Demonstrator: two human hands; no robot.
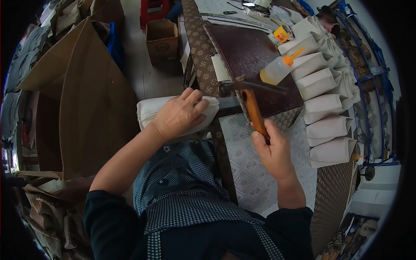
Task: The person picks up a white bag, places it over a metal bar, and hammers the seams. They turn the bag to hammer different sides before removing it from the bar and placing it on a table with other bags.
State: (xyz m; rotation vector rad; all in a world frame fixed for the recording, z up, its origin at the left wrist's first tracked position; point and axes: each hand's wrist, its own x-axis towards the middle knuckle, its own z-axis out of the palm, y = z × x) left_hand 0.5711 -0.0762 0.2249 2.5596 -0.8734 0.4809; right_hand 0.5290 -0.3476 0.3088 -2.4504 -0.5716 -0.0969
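My right hand [275, 149] is closed around the wooden handle of a hammer [253, 106], its dark metal head raised over the edge of the dark red board [251, 47]. With bent fingers, my left hand [184, 112] grips the top of a white leather-like pouch piece [151, 106]. That piece sits around a grey metal bar [229, 102] that juts out from the table side. The tips of some left fingers are hidden. A squeeze bottle [275, 71] with an orange nozzle and yellow liquid stands on the board, close to the hammer head.
Several similar white pieces [323, 104] stand in a row along the right of the table. A yellow tin [281, 34] is behind the bottle. Large cardboard boxes [95, 99] fill the left side, and a small carton [161, 39] sits on the floor.
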